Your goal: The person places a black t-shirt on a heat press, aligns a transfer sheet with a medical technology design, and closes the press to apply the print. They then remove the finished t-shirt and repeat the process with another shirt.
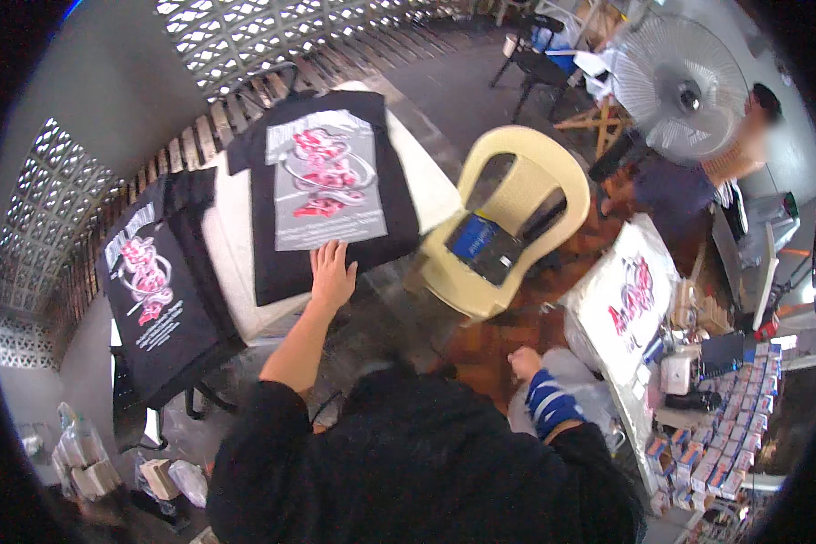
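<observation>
My left hand (333, 272) lies with its fingers spread at the lower edge of a grey printed panel (372, 218) on a black T-shirt (286, 272). The panel frames a red-and-white design. Under the shirt is a pale board or tabletop (431, 204). My right hand (522, 363) hangs low to the right, its fingers curled into a fist with nothing visible in it. A blue-and-white wrap (551, 403) covers that wrist and forearm. Clear plastic (567, 370) is beside the fist.
More black printed T-shirts (186, 313) lie at the left. A cream plastic chair (567, 186) holds a dark blue-and-black package (482, 249). On the right are a white printed sheet (621, 304) and rows of small boxes (730, 426). Behind stands a large fan (684, 91) near another person (743, 163).
</observation>
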{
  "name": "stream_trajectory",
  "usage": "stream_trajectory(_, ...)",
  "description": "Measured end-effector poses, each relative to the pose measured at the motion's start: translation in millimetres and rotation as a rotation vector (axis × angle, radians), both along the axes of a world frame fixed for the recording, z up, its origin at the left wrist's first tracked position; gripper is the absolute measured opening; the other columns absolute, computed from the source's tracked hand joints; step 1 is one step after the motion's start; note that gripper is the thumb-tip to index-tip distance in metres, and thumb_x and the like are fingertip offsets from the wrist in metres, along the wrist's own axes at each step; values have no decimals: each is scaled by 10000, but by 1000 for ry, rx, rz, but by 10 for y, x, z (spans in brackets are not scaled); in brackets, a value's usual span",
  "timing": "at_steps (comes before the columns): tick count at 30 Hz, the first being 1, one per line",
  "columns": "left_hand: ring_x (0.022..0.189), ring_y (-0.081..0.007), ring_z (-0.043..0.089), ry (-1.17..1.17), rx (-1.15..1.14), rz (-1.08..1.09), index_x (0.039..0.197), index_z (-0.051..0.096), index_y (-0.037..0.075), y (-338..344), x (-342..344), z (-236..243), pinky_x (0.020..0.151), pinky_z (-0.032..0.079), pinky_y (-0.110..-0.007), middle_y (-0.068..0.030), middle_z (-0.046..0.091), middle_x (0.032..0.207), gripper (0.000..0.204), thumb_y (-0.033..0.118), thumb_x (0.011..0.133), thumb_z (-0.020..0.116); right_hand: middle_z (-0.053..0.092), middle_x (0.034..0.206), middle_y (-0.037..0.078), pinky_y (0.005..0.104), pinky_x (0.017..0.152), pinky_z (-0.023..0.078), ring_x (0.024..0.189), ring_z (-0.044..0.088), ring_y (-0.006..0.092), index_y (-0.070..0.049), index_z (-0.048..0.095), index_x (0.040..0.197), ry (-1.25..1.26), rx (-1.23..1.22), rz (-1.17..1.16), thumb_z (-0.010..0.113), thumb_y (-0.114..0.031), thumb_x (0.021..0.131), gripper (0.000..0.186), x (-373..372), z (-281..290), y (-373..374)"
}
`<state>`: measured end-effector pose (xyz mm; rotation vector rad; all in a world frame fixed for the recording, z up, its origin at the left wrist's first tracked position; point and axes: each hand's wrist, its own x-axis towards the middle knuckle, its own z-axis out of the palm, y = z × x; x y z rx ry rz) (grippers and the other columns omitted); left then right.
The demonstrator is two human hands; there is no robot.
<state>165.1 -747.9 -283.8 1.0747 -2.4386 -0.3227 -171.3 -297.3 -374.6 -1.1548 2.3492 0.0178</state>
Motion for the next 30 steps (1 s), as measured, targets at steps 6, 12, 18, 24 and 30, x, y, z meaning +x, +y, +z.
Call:
stream_trajectory(6,1123,-359,617,-32,354,-474,1094,668,24,557,-1295,-146,963,494,-460,-153,659,1171,226,132,896,663,715,836,132,489,627,549,771,714,314,-136,756,858,-113,37,452,675,-238,799,143,1106,-610,2049)
stream_trajectory(12,975,-378,698,-539,850,-510,986,731,21,939,-2218,-1751,866,524,-486,-231,723,1002,267,247,894,623,699,813,88,428,617,549,730,685,274,-102,732,877,-232,260,2,704,-192,841,100,2551,-260,2715)
stream_trajectory(18,1190,-342,625,-164,1190,89,1479,397,-94,149,-3329,-3367,990,508,-435,-265,544,1423,690,235,946,686,604,803,38,317,551,509,644,612,175,-110,645,1121,-983,-303,-2246,623,-199,987,162,2877,685,1456)
stream_trajectory(24,818,-236,631,270,1551,745,1176,626,111,-430,-3990,-3594,679,519,-467,-96,641,974,378,326,913,792,747,929,128,342,712,557,824,714,241,1,727,1084,-776,-125,-1692,667,-130,910,226,3281,631,1106)
stream_trajectory(30,690,-146,507,-334,1651,503,963,635,129,-606,-4256,-3315,584,440,-323,-10,559,861,235,284,897,800,714,919,92,324,695,549,807,688,164,33,680,1116,-577,-36,-1446,640,-208,987,277,1355,639,-353)
